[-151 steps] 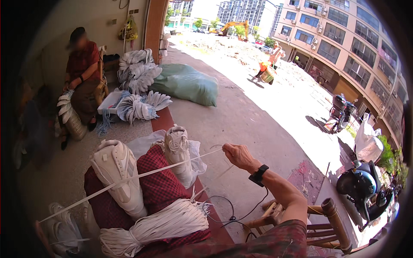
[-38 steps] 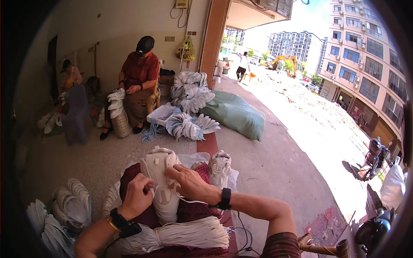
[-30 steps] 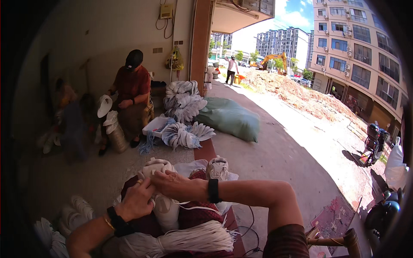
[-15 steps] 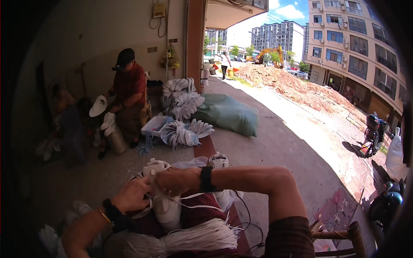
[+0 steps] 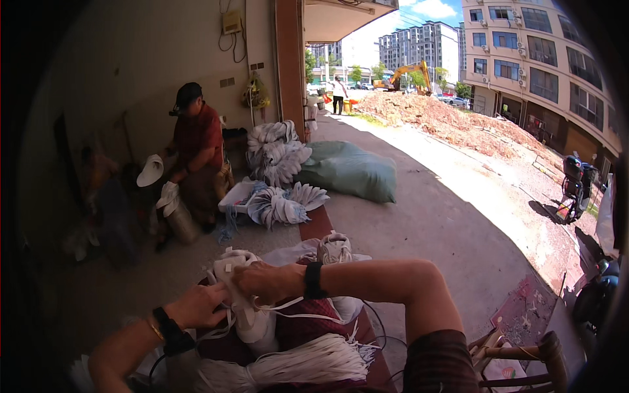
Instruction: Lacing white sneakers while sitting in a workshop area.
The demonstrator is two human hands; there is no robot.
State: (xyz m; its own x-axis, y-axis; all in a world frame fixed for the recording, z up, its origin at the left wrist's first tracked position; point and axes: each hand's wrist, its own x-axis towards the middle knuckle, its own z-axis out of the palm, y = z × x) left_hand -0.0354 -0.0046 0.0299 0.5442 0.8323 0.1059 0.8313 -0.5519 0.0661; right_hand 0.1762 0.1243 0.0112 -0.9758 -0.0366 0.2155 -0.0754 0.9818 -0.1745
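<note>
A white lace-up shoe (image 5: 257,327) rests on the dark red cloth over my lap, its toe toward me. At its left side is my left hand (image 5: 200,305), the fingers bent and pressed against the upper. My right hand (image 5: 270,281) is closed in a pinch over the lacing area, and a white shoelace (image 5: 291,304) trails from it to the right. What lies between the fingertips is partly hidden. Nearer me lies a thick bundle of white laces (image 5: 308,361). A second white shoe (image 5: 335,248) stands beyond my right wrist.
A person (image 5: 198,141) in a red shirt sits back left, handling a white shoe part. Stacked shoe uppers (image 5: 278,156), a white tray (image 5: 234,196) and a green sack (image 5: 350,171) lie ahead. A wooden stool (image 5: 547,360) and motorbikes (image 5: 574,187) are at right.
My view has shifted slightly. My hands stay at the shoe, with the right hand still at the lacing. The co-worker's head and arms have moved a little.
</note>
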